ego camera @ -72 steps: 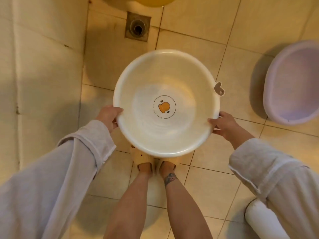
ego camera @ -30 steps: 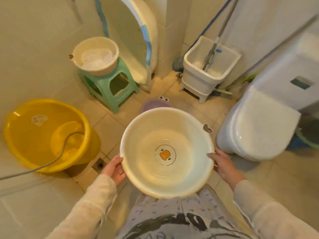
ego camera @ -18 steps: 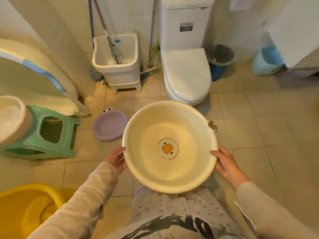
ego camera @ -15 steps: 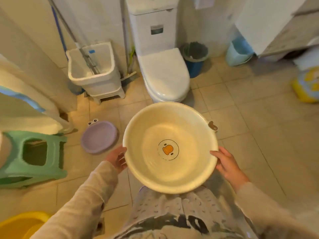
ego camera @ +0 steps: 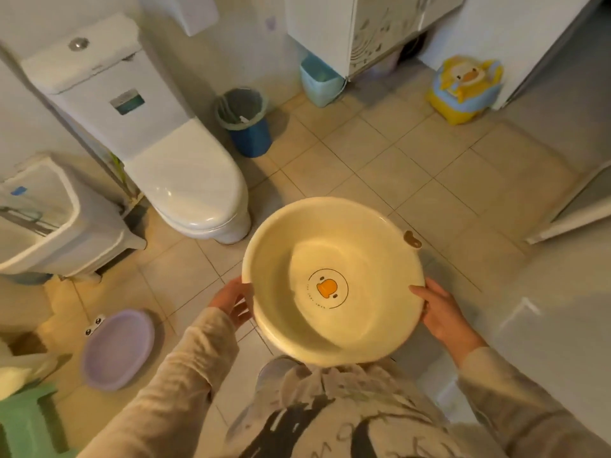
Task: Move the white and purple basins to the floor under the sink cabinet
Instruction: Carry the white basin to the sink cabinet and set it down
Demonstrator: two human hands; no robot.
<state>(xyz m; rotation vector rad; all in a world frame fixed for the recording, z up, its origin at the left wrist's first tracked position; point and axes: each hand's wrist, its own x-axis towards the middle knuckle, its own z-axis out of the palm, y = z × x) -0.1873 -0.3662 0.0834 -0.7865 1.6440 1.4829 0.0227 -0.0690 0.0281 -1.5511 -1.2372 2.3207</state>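
Observation:
I hold the white basin (ego camera: pixel 284 259), round with an orange duck print on its bottom, level in front of my waist. My left hand (ego camera: pixel 233 302) grips its left rim and my right hand (ego camera: pixel 441 312) grips its right rim. The purple basin (ego camera: pixel 117 348), shallow with two small eyes on its edge, lies on the floor tiles at the lower left, apart from both hands. The sink cabinet (ego camera: pixel 360 28) stands at the top of the view, raised off the floor, with a dark gap beneath it.
A white toilet (ego camera: pixel 185 186) stands to the left with a dark blue bin (ego camera: pixel 244 120) beside it. A light blue bin (ego camera: pixel 319 81) sits at the cabinet's left foot. A yellow duck potty (ego camera: pixel 463 89) is at the upper right. A mop sink (ego camera: pixel 43 219) and green stool (ego camera: pixel 26 421) are at left.
I lifted the white basin from low over the floor and turned to the right with it. The yellow tub left the view; the toilet, the cabinet and the duck potty came in.

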